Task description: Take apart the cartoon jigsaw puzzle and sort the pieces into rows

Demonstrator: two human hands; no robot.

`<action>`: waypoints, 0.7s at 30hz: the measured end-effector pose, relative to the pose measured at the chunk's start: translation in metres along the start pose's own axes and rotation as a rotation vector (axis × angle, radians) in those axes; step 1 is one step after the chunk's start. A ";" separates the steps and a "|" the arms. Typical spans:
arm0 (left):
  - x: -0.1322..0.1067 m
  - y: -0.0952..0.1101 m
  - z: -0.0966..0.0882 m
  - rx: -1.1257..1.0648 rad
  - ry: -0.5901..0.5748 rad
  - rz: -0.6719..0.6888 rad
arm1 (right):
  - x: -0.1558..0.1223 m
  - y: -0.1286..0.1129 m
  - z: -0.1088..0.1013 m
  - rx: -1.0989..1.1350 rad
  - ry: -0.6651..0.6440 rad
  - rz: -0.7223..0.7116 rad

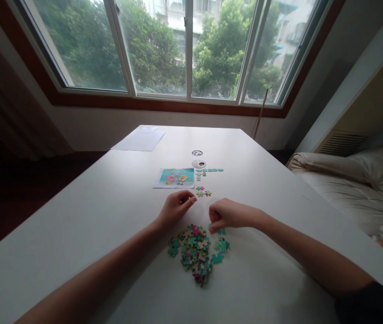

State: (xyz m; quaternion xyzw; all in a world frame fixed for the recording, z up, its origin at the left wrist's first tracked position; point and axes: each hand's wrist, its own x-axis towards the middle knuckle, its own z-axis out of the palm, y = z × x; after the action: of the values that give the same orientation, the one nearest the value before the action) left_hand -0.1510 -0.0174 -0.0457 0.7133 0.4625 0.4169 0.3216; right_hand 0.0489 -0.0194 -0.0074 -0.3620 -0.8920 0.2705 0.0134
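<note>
Head — paper (139, 141) beyond puzzle pieces (195, 254)

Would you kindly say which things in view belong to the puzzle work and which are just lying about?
Seem to belong: heap of puzzle pieces; row of pieces; cartoon picture.

Lying about, apparently: paper sheet; leaning stick; round flat items, purpose unclear.

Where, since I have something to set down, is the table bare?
Left, between the paper sheet, picture card and left forearm; right, between the teal piece row, right forearm and right edge of the table. Crowded: the middle, with puzzle pile, left hand and right hand.
</note>
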 end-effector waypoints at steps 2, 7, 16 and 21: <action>0.000 -0.001 0.000 0.004 0.001 0.003 | 0.001 0.000 0.000 0.035 -0.002 -0.013; 0.000 0.002 0.000 0.010 -0.003 0.001 | 0.000 -0.003 0.000 0.087 -0.021 -0.124; -0.001 0.003 -0.001 0.000 -0.067 0.027 | 0.009 0.008 -0.001 0.442 0.118 -0.191; -0.004 0.003 0.001 -0.067 -0.145 0.044 | 0.023 0.017 0.008 0.760 0.396 -0.107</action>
State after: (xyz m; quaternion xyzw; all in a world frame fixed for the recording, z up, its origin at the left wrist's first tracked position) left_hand -0.1500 -0.0222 -0.0450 0.7406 0.4080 0.3863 0.3686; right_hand 0.0415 0.0018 -0.0269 -0.3295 -0.7266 0.5042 0.3305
